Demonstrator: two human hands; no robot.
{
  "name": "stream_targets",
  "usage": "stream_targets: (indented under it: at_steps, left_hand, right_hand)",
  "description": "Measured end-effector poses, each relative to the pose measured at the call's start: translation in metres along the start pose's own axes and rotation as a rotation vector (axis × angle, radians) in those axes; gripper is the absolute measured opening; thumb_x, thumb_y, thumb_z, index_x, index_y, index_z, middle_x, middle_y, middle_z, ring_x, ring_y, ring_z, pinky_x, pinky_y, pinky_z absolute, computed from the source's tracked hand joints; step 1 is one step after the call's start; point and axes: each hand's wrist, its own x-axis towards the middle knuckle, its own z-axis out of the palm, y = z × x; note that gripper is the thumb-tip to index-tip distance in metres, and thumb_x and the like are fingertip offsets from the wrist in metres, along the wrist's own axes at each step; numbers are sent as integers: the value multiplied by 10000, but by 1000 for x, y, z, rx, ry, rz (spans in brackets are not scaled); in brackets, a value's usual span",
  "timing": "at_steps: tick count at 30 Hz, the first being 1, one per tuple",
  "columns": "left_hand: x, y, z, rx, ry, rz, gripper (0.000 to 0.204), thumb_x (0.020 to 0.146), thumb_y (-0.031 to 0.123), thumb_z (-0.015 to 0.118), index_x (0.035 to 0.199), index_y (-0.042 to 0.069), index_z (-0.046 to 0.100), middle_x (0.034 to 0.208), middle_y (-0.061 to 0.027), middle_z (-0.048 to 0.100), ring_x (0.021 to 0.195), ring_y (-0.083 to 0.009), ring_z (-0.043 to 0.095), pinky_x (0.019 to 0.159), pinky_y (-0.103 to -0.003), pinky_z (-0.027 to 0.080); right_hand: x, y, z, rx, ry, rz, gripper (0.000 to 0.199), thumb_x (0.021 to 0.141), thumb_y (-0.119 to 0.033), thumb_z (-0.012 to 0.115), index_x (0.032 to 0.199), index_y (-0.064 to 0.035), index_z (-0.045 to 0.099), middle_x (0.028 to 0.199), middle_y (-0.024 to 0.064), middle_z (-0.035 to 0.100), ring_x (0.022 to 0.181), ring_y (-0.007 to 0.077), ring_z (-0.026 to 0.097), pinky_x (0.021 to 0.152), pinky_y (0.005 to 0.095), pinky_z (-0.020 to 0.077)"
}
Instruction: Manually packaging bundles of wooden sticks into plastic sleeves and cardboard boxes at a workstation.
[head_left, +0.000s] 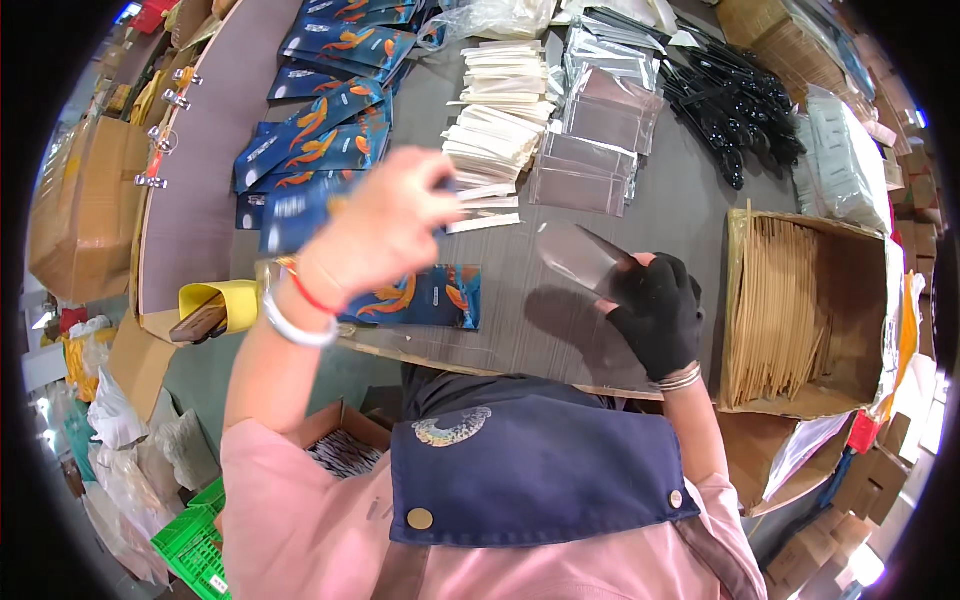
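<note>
My left hand [395,212], bare and smeared by motion, is raised over the table with its fingers curled. A dark blue printed packet [295,218], also blurred, shows beside and behind it and appears gripped in the fingers. Another blue packet with an orange pattern [455,297] lies flat below that hand, near the table's front edge. My right hand [655,310] wears a black fingerless glove. Between its thumb and fingers it pinches a clear plastic piece with a rounded end [580,257], tilted above the table; whether anything is inside cannot be told.
Overlapping blue packets [345,130] cover the far left. Beside them lie white paper-wrapped strips [497,135], clear flat sleeves [600,140] and black plastic-wrapped utensils [735,110]. A cardboard box of thin wooden sticks [775,310] stands right; a yellow container [235,303] sits left.
</note>
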Motion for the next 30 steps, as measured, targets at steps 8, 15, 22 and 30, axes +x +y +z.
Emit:
stream_targets:
  at_steps: [8, 15, 22, 30]
  left_hand:
    - [-74, 51, 112, -3, 167, -765, 949, 647, 436, 856, 1416, 75, 435, 1472, -213, 339, 1363, -430, 302, 1112, -595, 202]
    - [-84, 53, 135, -214, 241, -810, 1024, 649, 460, 862, 1448, 42, 378, 1511, -214, 297, 1417, -438, 215, 1152, -593, 118]
    - [-74, 56, 126, -206, 246, -765, 896, 669, 332, 866, 1406, 46, 446, 1485, -212, 341, 1385, -429, 282, 1142, -557, 186]
    - [-22, 11, 129, -35, 267, -495, 222, 748, 136, 757, 949, 105, 669, 942, -46, 593, 947, -271, 549, 818, -422, 408]
  right_hand:
    - [-8, -13, 11, -81, -124, -3, 585, 588, -280, 858, 1075, -104, 587, 1015, 74, 598, 981, 298, 585, 866, 426, 424]
    - [-5, -25, 18, -146, -253, -99, 614, 608, -356, 841, 1105, -95, 592, 1033, 75, 597, 996, 298, 573, 904, 440, 396]
    - [11, -66, 70, 2, -354, -159, 621, 672, -410, 805, 1165, -93, 599, 1122, 119, 592, 1081, 318, 542, 955, 444, 377]
    - [3, 10, 11, 52, 121, 30, 382, 696, -200, 807, 1026, -71, 666, 1022, 121, 671, 1010, 327, 616, 884, 436, 476]
